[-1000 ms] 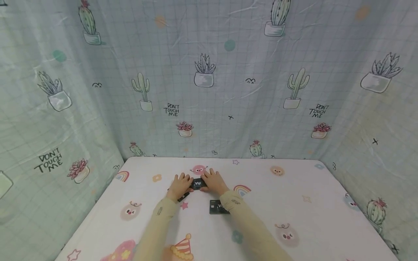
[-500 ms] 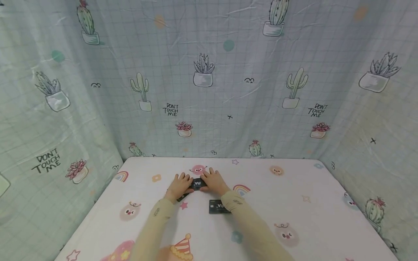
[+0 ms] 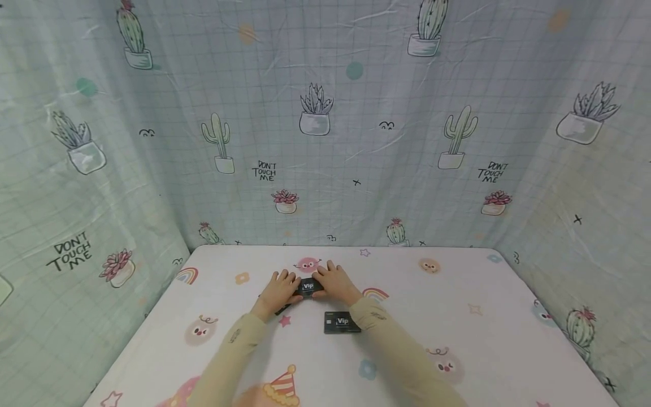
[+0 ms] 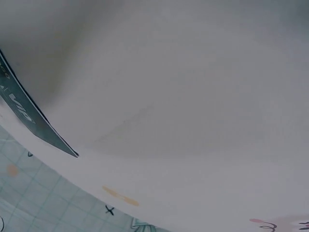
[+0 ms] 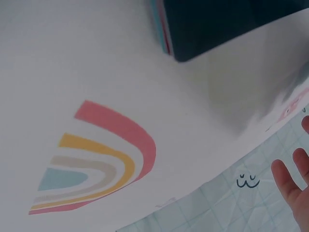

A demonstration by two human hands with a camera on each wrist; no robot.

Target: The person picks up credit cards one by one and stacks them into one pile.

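Observation:
In the head view my left hand [image 3: 278, 291] and right hand [image 3: 335, 284] grip the two ends of a black Vip card [image 3: 308, 286] near the far side of the table. Thumbs lie along its near side, fingers over its far side. A second dark card [image 3: 282, 309] pokes out from under my left hand, mostly hidden. Nearer to me a third black Vip card [image 3: 342, 322] lies by my right sleeve. The left wrist view shows a Vip card [image 4: 34, 116] at its left edge. Fingers [image 5: 289, 181] of my right hand enter the right wrist view.
A white cloth [image 3: 458, 316] printed with rainbows, stars and faces covers the table. A cactus-print curtain [image 3: 335, 169] hangs behind it and along both sides. In the right wrist view, a dark card [image 5: 231, 29] shows coloured layers along its edge.
My hands stay at the gripped card, with hardly any movement. Both sleeves have shifted slightly outward, and more of the nearer card shows beside the right one.

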